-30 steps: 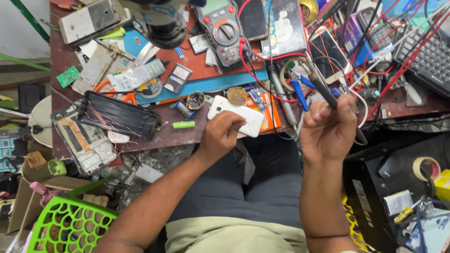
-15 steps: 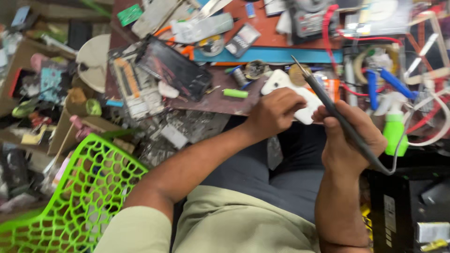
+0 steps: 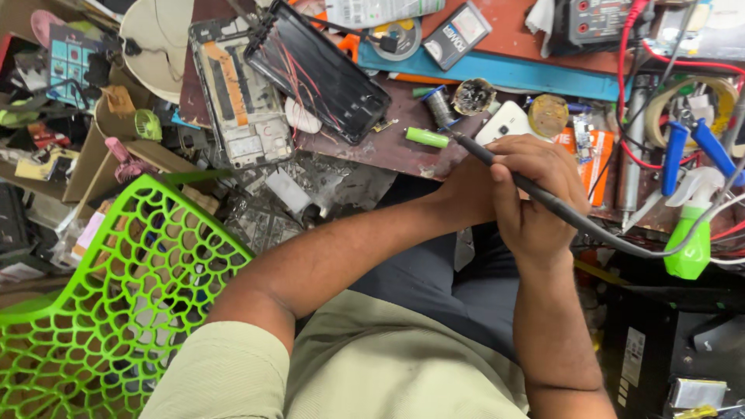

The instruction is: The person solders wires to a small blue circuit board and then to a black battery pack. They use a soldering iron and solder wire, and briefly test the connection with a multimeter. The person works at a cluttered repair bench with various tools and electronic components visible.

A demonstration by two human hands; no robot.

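right hand (image 3: 535, 194) clenched around a black soldering iron (image 3: 497, 164), held pen-style, its tip pointing far-left toward the desk (image 3: 388, 147) and its grey cable trailing off to the right. left hand (image 3: 466, 194) lies mostly hidden behind the right hand; it rests at the near edge of a white phone (image 3: 504, 120) lying face down on the desk, and whether it grips the phone cannot be told. just left of the iron's tip lies a small green cylinder (image 3: 427, 137). far of it stand a solder spool (image 3: 440, 102) and a round tin of dark residue (image 3: 473, 95). further left on the desk, an opened black phone body (image 3: 326, 74) with red wires exposed, beside a bare phone frame (image 3: 237, 97). a green spray bottle (image 3: 691, 233) stands at right. a green lattice chair (image 3: 116, 295) occupies the near-left corner.
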